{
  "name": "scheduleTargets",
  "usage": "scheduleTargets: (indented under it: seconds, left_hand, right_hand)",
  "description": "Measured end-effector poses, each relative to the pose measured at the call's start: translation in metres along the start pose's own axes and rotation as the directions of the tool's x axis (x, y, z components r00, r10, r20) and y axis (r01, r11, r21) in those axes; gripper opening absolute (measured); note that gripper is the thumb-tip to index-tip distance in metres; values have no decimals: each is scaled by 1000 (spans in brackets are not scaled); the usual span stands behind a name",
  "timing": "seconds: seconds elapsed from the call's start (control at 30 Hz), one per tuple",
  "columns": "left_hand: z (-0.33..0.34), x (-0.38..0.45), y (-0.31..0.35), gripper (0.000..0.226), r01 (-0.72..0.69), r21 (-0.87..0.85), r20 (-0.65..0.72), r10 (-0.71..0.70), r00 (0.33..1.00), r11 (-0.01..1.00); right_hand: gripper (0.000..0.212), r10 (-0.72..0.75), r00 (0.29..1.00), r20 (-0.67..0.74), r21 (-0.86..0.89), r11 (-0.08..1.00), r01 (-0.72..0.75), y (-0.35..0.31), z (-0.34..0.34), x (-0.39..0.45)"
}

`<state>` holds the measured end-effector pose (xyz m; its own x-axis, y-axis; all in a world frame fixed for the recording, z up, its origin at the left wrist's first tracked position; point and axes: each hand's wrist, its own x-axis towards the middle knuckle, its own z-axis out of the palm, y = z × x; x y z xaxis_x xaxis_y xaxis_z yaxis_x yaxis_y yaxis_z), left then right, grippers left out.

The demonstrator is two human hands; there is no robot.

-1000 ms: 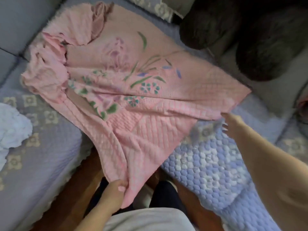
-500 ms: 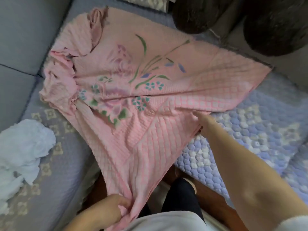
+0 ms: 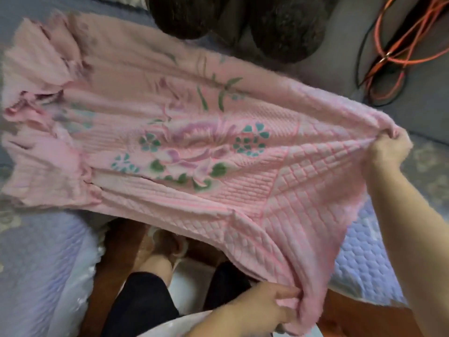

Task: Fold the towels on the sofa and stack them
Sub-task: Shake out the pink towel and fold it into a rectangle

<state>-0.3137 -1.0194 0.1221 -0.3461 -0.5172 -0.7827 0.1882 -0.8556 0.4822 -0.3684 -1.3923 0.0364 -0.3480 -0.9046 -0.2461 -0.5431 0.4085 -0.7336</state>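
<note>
A large pink quilted towel (image 3: 184,152) with green and purple flower prints is stretched across the sofa. My right hand (image 3: 386,148) grips one corner of it at the right, pulling the cloth taut. My left hand (image 3: 264,306) pinches the near corner at the bottom, just above my lap. The towel's far left end lies bunched and wrinkled on the seat. Motion blurs the left part of the view.
The sofa seat (image 3: 41,259) has a pale lilac quilted cover, seen also at the right. Two dark round cushions (image 3: 286,27) sit at the back. Orange and black cables (image 3: 398,54) lie coiled at the top right. My legs (image 3: 145,295) and the wooden floor show below.
My right hand has taken the towel's right corner and pulled it out to the right. The towel is now stretched lengthwise. The white cloth at the left is out of view.
</note>
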Motion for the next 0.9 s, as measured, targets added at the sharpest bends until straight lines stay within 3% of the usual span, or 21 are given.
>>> scheduleTargets:
  seconds: [0.07,0.1,0.17,0.23,0.33,0.43,0.5,0.6,0.67,0.73,0.77,0.83,0.9]
  left_hand:
    - [33,20,14,41,48,193,79,-64,995,980]
    - [42,26,18,52,68,281,79,-93,993,957]
    - [46,37,14,66,99,245,77,-121,990,965]
    - [23,41,-3,60,135,143,15,-138,990,980]
    - [-58,28,-53,44,243,206,-326,-168,930,948]
    - [-171,-23,-107,40,437,194,-620,-236,749,878]
    - [-243,-69,-138,43,547,88,-783,-282,554,832]
    - [-323,-133,-162,58,518,-98,-927,-267,264,850]
    - [-354,-151,-168,66,466,-52,-974,-148,172,883]
    - [-366,-142,-160,66,410,103,-979,20,202,906]
    - [-373,-137,-164,69,350,145,-966,55,254,925]
    - [-378,-116,-179,90,281,189,-928,77,365,941]
    - [-399,-92,-198,112,319,326,-885,169,434,890]
  right_hand:
    - [31,107,993,52,-323,943,-85,21,-12,17]
    - [46,173,983,67,-548,829,-109,38,-12,18]
    - [67,158,969,188,-763,645,42,63,-9,-14]
    - [68,40,889,457,-689,648,325,84,5,-63]
    - [61,-2,711,703,-513,691,509,114,33,-129]
    - [53,18,594,805,-409,741,532,103,65,-198]
    - [52,-11,541,841,-354,744,566,87,88,-236]
    - [48,-1,456,890,-301,750,590,61,127,-288]
    - [43,38,434,900,-298,780,550,38,157,-325]
    - [37,80,409,909,-303,799,518,21,179,-354]
    - [35,100,389,916,-306,802,514,14,200,-378]
    - [35,166,356,919,-336,802,494,-2,235,-433]
    - [34,218,351,911,-369,811,454,-5,280,-492]
